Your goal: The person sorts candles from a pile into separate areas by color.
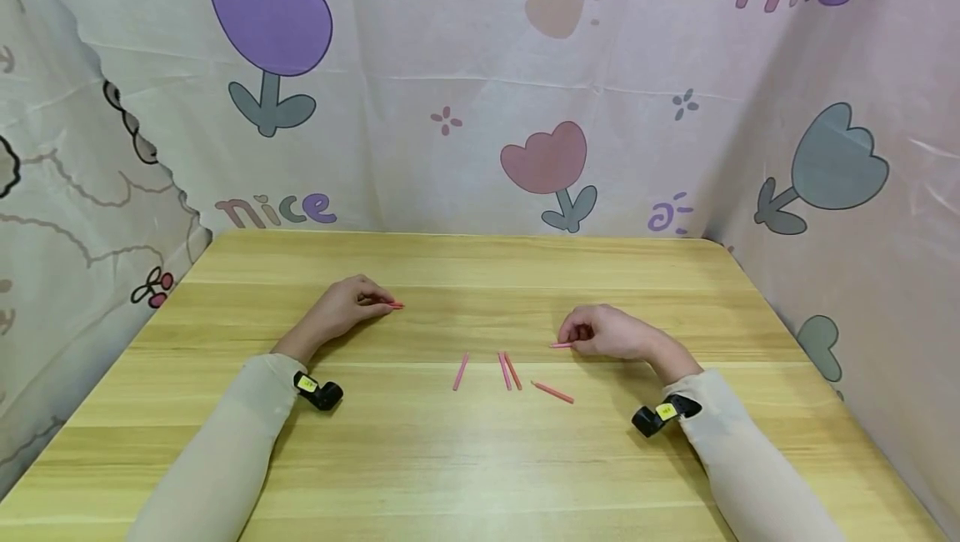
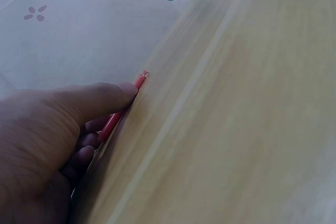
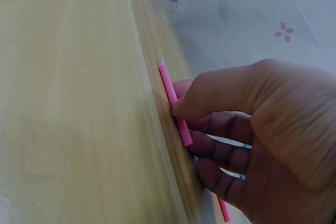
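Note:
In the head view my left hand [image 1: 347, 307] is at the left of the wooden table. It pinches a red candle [image 2: 109, 128] between thumb and fingers, close to the tabletop. My right hand [image 1: 611, 333], farther right, pinches a pink candle [image 3: 169, 90] with its white wick pointing away from the palm. Below the curled fingers in the right wrist view, the end of another pink candle [image 3: 224, 209] shows, mostly hidden. Between the hands lie a pink candle [image 1: 461, 372], a second pink candle [image 1: 504, 371] close beside an orange-red candle [image 1: 513, 372], and a slanted red candle [image 1: 553, 393].
The wooden table [image 1: 465, 459] runs back to a printed cloth backdrop [image 1: 420, 42] with flowers and lettering. More printed cloth hangs at the left and right sides. A black wrist camera [image 1: 318, 392] sits on the left sleeve, another wrist camera [image 1: 663, 415] on the right.

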`<state>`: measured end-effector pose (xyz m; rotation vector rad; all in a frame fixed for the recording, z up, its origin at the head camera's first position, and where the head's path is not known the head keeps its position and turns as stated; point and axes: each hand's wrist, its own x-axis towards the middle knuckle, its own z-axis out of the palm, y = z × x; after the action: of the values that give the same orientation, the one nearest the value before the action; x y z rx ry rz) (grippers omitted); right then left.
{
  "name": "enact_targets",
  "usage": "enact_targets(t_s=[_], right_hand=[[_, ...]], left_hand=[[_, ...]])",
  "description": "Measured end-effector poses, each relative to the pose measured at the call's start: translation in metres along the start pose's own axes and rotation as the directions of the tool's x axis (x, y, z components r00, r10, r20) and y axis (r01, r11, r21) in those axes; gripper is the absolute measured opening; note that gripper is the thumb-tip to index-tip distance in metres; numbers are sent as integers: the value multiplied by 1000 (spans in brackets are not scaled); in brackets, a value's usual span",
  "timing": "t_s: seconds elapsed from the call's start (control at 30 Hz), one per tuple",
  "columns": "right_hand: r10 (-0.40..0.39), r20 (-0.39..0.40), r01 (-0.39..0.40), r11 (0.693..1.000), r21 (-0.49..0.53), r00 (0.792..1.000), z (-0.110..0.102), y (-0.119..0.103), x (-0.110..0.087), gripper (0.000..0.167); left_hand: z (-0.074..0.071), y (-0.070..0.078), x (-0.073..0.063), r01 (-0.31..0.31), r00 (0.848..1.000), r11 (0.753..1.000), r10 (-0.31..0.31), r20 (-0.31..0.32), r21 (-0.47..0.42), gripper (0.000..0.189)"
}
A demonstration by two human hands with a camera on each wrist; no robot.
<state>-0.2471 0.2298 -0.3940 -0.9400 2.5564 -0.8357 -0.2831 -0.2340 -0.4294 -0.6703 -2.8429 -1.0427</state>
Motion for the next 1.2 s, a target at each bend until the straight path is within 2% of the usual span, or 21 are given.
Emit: enact_targets(t_s=[0.23, 0.57, 0.9, 1.2], right_hand=[[31, 3, -31, 1000, -1, 1000, 2, -2, 1, 17], [14, -8, -14, 998, -58, 1000, 2, -5, 0, 16], [35, -34, -39, 992, -119, 999, 3, -6, 0, 14], [49, -49, -53, 995, -85, 998, -1, -5, -1, 8]], left_hand=[[1, -1, 0, 2, 1000, 1000, -2, -3, -1, 14], [0, 2, -1, 0, 1000, 1000, 0, -6, 2, 13], [1, 3, -1, 0, 1000, 1000, 0, -4, -3, 14], [0, 2, -1, 1, 1000, 1000, -1, -4, -6, 14]])
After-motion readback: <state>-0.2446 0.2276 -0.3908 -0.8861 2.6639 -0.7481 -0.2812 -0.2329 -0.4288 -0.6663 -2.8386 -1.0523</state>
